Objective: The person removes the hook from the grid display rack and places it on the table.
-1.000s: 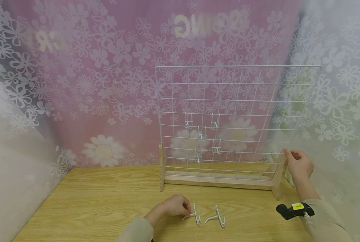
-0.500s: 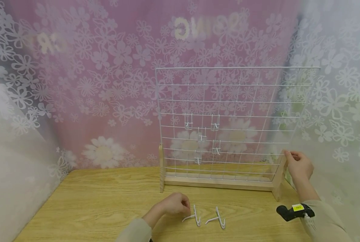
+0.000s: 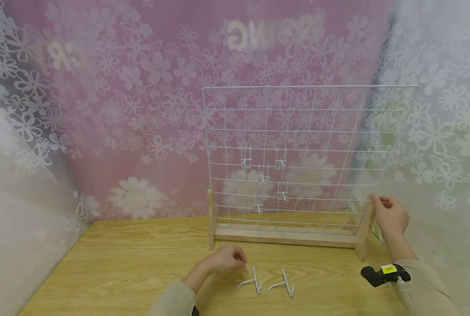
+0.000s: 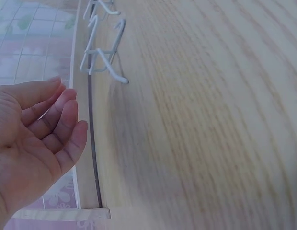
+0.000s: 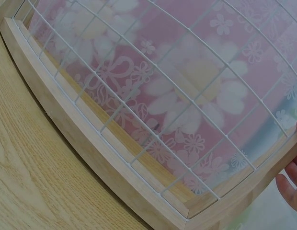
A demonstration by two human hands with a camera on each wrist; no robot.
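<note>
My left hand [image 3: 227, 259] is above the table with loosely curled fingers and nothing in them. Just right of it lies a white wire hook [image 3: 255, 281], apart from the fingers; a second wire hook [image 3: 285, 283] lies farther right. In the left wrist view the nearer hook [image 4: 101, 51] sits beyond my fingertips. My right hand [image 3: 391, 215] pinches the upper end of the right wooden post [image 3: 364, 232] of a stand. That stand holds a white wire grid panel [image 3: 310, 130] upright. In the right wrist view, only some fingers [image 5: 288, 184] show at the post.
Several white hooks [image 3: 282, 193] hang on the grid's left and middle part. A wooden crossbar [image 3: 282, 239] joins the posts, with the left post [image 3: 210, 219] at the other end. Flowered curtains [image 3: 140, 109] surround the wood-grain table [image 3: 140, 245] at the back and sides.
My left hand has drawn up and slightly left, away from the nearer hook. Both hooks stay on the table. The right hand keeps its place on the post.
</note>
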